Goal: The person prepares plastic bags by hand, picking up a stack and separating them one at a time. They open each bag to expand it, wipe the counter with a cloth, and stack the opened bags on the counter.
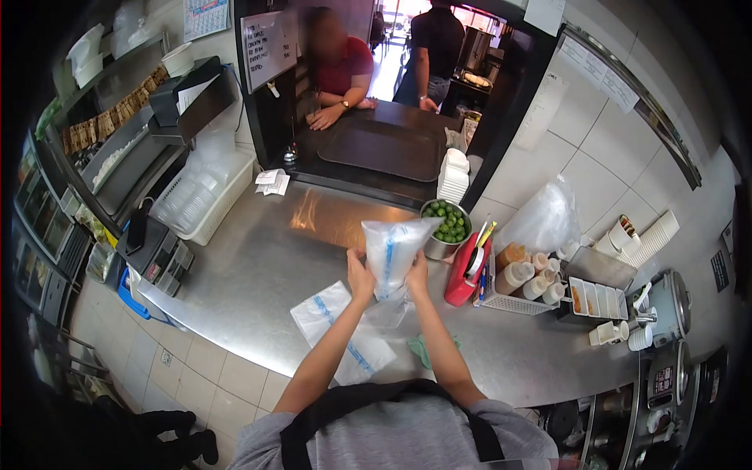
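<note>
A whitish translucent plastic bag (390, 254) with a blue printed stripe stands above the steel counter, between my two hands. My left hand (360, 277) grips its left side, and my right hand (417, 276) has hold of the right side, with fingers partly hidden by the plastic. What the bag contains, if anything, cannot be made out. Clear crumpled plastic (388, 312) hangs or lies just under it. Flat white bags with blue print (325, 317) lie on the counter beside my left forearm. A green cloth (424, 350) lies close to my right forearm.
A metal pot of green limes (448, 223) stands beyond my right hand, near a red holder (464, 270) and a basket of sauce bottles (526, 282). At left is a white basket of plastic containers (211, 207). A person (345, 70) leans at the pass-through window with a tray (380, 149).
</note>
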Demonstrator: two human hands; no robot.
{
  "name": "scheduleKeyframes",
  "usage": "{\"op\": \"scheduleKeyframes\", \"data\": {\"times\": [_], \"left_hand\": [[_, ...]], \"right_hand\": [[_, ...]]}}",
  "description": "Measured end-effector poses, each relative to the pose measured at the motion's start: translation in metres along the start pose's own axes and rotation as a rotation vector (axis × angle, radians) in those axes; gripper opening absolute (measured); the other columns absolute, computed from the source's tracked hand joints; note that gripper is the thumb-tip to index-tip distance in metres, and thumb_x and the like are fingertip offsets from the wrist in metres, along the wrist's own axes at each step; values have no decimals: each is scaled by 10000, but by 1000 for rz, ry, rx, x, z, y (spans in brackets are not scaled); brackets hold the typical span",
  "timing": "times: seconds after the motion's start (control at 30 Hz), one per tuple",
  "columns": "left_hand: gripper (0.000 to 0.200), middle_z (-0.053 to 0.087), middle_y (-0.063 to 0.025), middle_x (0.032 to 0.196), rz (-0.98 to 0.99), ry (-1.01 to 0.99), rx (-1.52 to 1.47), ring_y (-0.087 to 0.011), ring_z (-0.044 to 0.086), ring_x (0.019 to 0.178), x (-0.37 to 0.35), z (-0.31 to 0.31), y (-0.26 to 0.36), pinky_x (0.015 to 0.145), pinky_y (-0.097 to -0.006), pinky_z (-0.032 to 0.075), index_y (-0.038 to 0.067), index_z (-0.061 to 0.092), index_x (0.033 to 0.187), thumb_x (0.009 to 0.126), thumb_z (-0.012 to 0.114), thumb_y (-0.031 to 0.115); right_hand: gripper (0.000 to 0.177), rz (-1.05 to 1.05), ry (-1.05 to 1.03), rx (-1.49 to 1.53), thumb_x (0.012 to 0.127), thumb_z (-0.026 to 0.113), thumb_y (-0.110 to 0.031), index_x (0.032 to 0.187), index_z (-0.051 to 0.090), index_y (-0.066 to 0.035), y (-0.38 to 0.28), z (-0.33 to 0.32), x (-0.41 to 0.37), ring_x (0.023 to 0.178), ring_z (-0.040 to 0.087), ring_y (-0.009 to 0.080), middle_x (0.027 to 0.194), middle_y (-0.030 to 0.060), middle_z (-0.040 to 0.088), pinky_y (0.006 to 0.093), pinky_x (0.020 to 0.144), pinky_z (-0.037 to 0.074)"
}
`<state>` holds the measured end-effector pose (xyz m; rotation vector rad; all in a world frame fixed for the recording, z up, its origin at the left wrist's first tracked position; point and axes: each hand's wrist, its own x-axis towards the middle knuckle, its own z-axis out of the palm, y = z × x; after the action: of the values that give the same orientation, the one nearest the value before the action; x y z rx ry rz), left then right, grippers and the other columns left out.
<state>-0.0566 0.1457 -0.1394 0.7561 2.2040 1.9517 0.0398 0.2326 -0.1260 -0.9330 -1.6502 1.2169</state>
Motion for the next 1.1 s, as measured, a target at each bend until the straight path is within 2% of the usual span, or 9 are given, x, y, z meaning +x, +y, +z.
{"op": "scheduleKeyframes", "data": {"times": [0.17, 0.27, 0.37, 0.4, 0.5, 0.67, 0.87, 1.0, 1.1], "left_hand": [[392, 445, -174, 1170, 38, -97, 118, -337, 451, 1079, -4, -18, 25, 907, -390, 348, 66, 410, 1142, 765, 502, 17], [552, 376, -183, 1263, 358, -548, 199, -350, 376, 1164, 40, -23, -33, 954, -406, 315, 103, 363, 1247, 734, 567, 81], [751, 320, -190, 1319, 264, -1051, 207, -343, 303, 1224, 55, -74, 33, 997, -417, 258, 88, 332, 1298, 647, 685, 212], [902, 337, -197, 1303, 131, -1044, -46, -338, 275, 1237, 50, -78, 43, 1022, -416, 212, 45, 373, 1266, 518, 774, 349], [944, 365, -199, 1271, 331, -699, -10, -349, 308, 1204, 32, -61, 65, 1010, -419, 223, 21, 394, 1236, 474, 800, 402], [988, 391, -203, 1237, 333, -586, 100, -373, 333, 1169, 11, -29, 7, 985, -430, 247, 17, 392, 1230, 455, 788, 487], [936, 316, -235, 1282, 369, -462, 223, -388, 299, 1183, 7, -43, 5, 982, -460, 230, 6, 384, 1234, 533, 745, 511], [674, 267, -244, 1285, 580, -16, 102, -370, 289, 1175, -27, -67, 38, 968, -471, 232, 27, 434, 1186, 686, 684, 404], [433, 392, -213, 1177, 745, -129, 221, -338, 364, 1113, -72, -58, 11, 926, -455, 280, 60, 497, 1102, 742, 639, 254]], "right_hand": [[334, -158, 24, -148, 812, 500, -156, 1122, 436, -49, -5, -1, -9, 941, 565, 364, 968, 217, 586, 396, 762, 432], [337, -132, -55, -282, 801, 493, -188, 1115, 451, -72, -1, -7, -2, 916, 549, 416, 940, 248, 580, 432, 741, 426], [321, -187, -65, -301, 786, 513, -200, 1081, 480, -77, -2, -10, -3, 875, 572, 396, 909, 243, 589, 421, 716, 434], [312, -148, -74, -291, 785, 515, -195, 1072, 487, -75, -5, -10, -2, 870, 577, 387, 912, 242, 590, 415, 712, 437], [294, -80, -103, -254, 780, 523, -179, 1050, 503, -64, -15, -4, -7, 858, 594, 351, 923, 234, 598, 394, 699, 446], [276, -104, -47, -99, 782, 528, -151, 1022, 510, -18, -4, 1, -12, 834, 610, 282, 916, 187, 617, 360, 688, 450], [259, 387, -151, 223, 885, 465, -244, 979, 564, -23, -12, -25, -23, 640, 525, 133, 769, 72, 584, 272, 575, 413], [347, 216, -164, -19, 904, 411, -306, 874, 617, -29, -33, -104, -39, 612, 475, 110, 692, 13, 537, 253, 562, 382], [323, -266, 159, -231, 913, 404, -241, 818, 623, -25, -85, -157, -54, 612, 489, 160, 670, 73, 507, 308, 565, 384]]}}
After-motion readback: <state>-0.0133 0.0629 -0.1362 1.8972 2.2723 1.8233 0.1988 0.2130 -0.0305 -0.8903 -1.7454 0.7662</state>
